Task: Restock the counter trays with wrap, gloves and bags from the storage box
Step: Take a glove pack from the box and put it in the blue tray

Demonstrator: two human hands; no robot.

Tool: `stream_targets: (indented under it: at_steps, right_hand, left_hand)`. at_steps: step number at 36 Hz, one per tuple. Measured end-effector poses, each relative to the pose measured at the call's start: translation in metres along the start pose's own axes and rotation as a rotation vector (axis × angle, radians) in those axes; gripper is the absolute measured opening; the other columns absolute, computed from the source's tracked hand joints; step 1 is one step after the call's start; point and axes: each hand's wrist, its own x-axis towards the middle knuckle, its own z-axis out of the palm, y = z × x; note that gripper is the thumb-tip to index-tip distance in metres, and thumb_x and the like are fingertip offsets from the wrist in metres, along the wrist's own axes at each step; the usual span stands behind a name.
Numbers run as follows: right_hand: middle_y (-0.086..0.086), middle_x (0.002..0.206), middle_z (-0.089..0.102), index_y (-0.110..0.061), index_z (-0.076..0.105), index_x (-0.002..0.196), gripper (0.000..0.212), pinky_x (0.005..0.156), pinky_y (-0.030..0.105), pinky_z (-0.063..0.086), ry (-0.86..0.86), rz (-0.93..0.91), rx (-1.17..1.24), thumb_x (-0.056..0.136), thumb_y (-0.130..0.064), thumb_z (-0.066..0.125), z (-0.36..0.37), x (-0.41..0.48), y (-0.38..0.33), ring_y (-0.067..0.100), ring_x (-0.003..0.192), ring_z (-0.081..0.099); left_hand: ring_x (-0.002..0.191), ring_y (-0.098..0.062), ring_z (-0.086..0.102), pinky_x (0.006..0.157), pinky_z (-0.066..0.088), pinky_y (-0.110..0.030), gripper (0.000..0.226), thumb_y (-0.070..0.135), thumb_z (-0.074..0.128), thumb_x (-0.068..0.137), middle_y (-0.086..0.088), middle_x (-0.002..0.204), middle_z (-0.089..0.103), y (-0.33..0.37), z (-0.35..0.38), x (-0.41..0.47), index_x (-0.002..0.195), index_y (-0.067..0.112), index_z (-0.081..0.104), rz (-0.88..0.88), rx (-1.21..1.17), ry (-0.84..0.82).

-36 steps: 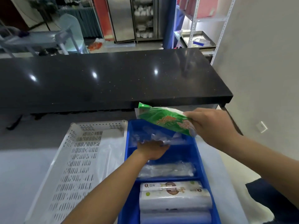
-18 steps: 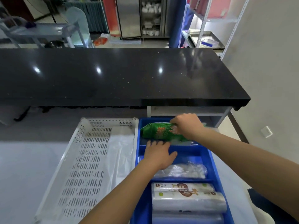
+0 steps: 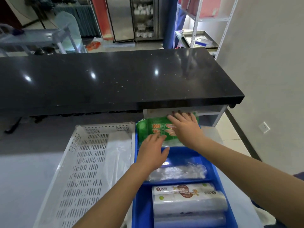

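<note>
A green glove packet (image 3: 153,130) lies flat in the far compartment of the blue divided tray (image 3: 141,195). My right hand (image 3: 185,127) lies palm down on the packet's right half, fingers spread. My left hand (image 3: 153,153) rests flat at the packet's near edge, fingertips touching it. A clear plastic bag bundle (image 3: 178,171) fills the middle compartment. Wrap rolls (image 3: 185,197) with white labels lie in the near compartment.
A white perforated basket (image 3: 85,162) sits left of the blue tray, with clear plastic film (image 3: 118,153) inside along its right side. A black stone counter (image 3: 115,76) overhangs behind the trays. A metal shelf rack (image 3: 197,38) stands at the back right.
My right hand has brought the green packet down from above the tray and laid it in the far compartment. My left hand has moved forward to the packet's near edge. Both hands now lie flat.
</note>
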Motion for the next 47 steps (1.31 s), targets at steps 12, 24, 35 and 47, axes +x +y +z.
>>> stream_targets:
  at_steps: [12,24,35,47]
  right_hand:
    - [-0.007,0.165,-0.011,-0.035,0.002,0.156,0.066,0.119,0.047,-0.006,-0.203,0.121,0.094,0.098,-0.059,0.021,0.053,-0.060,0.016,0.022,0.151,-0.014]
    - [-0.003,0.166,-0.006,-0.032,0.012,0.156,0.070,0.121,0.048,-0.003,-0.252,0.128,0.125,0.095,-0.065,0.023,0.053,-0.057,0.016,0.024,0.151,-0.013]
    - [0.007,0.154,0.036,-0.020,0.067,0.113,0.065,0.117,0.049,0.018,-0.262,0.103,0.093,0.092,-0.066,0.027,0.042,-0.065,0.014,0.026,0.142,0.028]
    - [0.004,0.149,0.046,-0.024,0.042,0.144,0.065,0.119,0.050,0.014,-0.263,0.006,0.198,0.093,-0.063,0.033,0.016,-0.074,0.023,0.025,0.140,0.034]
  left_hand:
    - [0.153,-0.025,-0.012,0.123,-0.006,-0.052,0.074,0.067,0.022,0.096,0.005,0.167,-0.014,-0.018,0.024,0.014,0.159,0.031,0.007,-0.098,0.237,-0.156]
    - [0.153,-0.025,-0.010,0.123,-0.005,-0.051,0.075,0.068,0.021,0.096,0.003,0.168,-0.009,-0.013,0.025,0.015,0.159,0.030,0.009,-0.120,0.267,-0.165]
    - [0.146,-0.028,0.028,0.121,0.010,-0.055,0.073,0.066,0.024,0.097,-0.004,0.158,0.038,0.003,0.021,0.005,0.154,0.019,0.031,-0.217,0.282,-0.228]
    - [0.152,-0.025,0.014,0.123,0.009,-0.049,0.073,0.067,0.033,0.095,-0.001,0.165,0.023,0.016,0.004,-0.011,0.157,0.030,0.021,-0.293,0.201,-0.167]
